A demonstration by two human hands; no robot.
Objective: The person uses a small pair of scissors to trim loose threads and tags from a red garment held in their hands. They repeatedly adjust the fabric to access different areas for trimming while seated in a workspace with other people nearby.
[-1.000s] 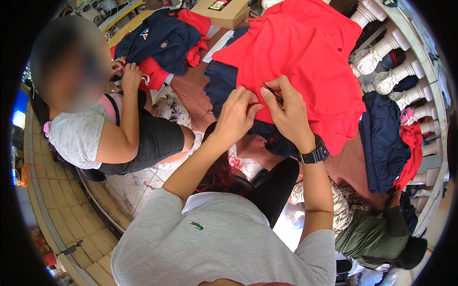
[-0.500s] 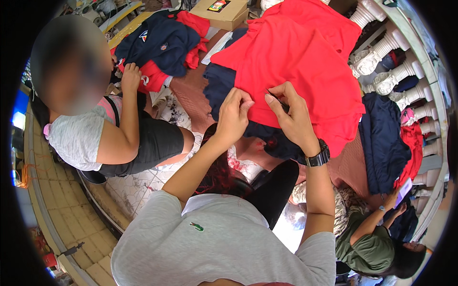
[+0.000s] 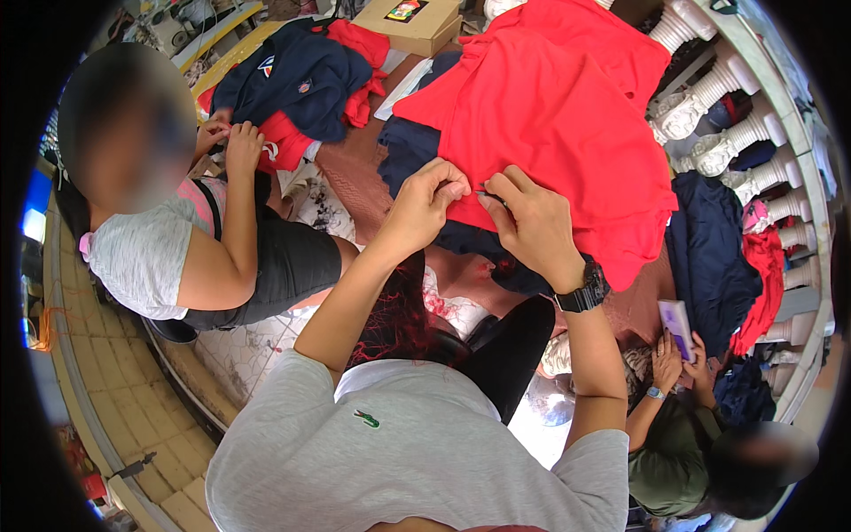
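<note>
Red, soft cloth makes up the wide, rumpled garment (image 3: 558,115) that lies spread over the tabletop covered in brown textured fabric (image 3: 350,173), directly in front of the person's two bare hands. Dark navy fabric (image 3: 409,151) shows from under its left side and below its lower edge.

The left hand (image 3: 424,206) is at the garment's lower left edge, thumb and fingertips pressed together; whatever sits between them is too small to tell. The right hand (image 3: 536,222) is just beside it, over the red cloth, its thumb and curled fingers pinching a small, dark, slender tool (image 3: 484,193) whose tip points toward the left fingertips. A black, square-faced wristwatch (image 3: 585,288) circles the right wrist.

Beyond the left hand, a navy garment with small emblems (image 3: 310,75) lies heaped against more red cloth (image 3: 359,58), near a tan cardboard box (image 3: 412,25). A co-worker in a pale grey shirt (image 3: 146,266) has both hands at that heap. To the right, a long navy garment (image 3: 714,248) lies alongside white ornate balusters (image 3: 709,97), and another co-worker in a dark green top (image 3: 669,470) holds a flat white-and-purple object (image 3: 676,330).
</note>
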